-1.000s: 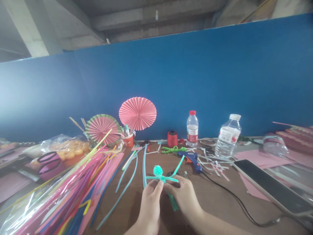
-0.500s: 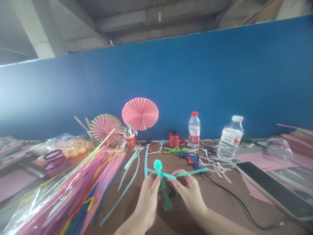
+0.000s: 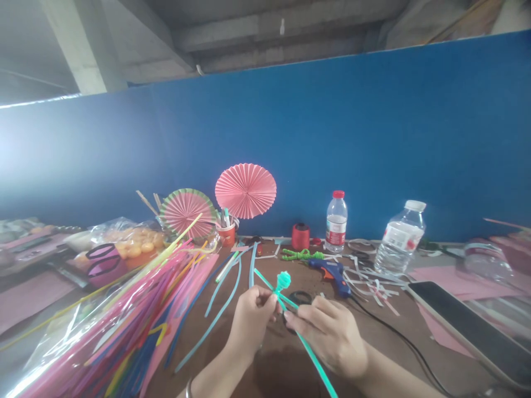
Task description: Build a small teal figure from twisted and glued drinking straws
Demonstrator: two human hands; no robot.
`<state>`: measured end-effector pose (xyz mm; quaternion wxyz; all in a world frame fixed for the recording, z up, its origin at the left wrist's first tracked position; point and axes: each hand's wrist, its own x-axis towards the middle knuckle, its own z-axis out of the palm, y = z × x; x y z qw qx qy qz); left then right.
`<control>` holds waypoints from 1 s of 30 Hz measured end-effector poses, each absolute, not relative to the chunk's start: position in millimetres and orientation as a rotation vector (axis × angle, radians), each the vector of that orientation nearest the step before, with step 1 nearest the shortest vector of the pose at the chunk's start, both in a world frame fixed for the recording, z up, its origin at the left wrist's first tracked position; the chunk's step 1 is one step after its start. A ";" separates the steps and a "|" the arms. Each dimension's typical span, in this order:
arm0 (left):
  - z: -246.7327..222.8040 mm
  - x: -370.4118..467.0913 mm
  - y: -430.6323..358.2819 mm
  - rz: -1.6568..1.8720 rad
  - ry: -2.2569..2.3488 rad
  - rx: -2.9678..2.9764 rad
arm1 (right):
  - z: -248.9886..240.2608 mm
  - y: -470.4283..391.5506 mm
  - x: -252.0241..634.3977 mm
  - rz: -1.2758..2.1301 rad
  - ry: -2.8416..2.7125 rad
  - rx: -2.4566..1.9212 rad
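A turquoise pipe-cleaner figure with a coiled round head is held just above the brown table. My left hand pinches it below the head, thumb and fingers closed. One straight turquoise end sticks out to the upper left. My right hand, fingers curled, grips a long turquoise pipe cleaner that runs from the figure down to the lower right. The figure's lower part is hidden by my hands. Behind them lies a black ring-shaped thing.
Left lies a plastic bag of colourful pipe cleaners; light-blue strips are beside it. Behind stand a pink paper fan, a red spool and bottles. A blue glue gun, its cable and a phone are right.
The figure has turned, its head leaning right. The long pipe cleaner has swung from pointing right to pointing down toward me. My right hand has rolled over, knuckles up.
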<state>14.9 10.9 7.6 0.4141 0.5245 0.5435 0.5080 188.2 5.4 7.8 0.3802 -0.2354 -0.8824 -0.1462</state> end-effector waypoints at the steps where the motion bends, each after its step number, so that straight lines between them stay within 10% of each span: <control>1: 6.7 14.3 11.2 1.256 1.394 1.363 | 10.5 4.0 187.9 -0.407 -2.259 -0.607; 30: 29.1 14.1 -8.1 0.720 1.128 1.747 | 53.0 15.8 195.2 0.308 -2.110 -0.781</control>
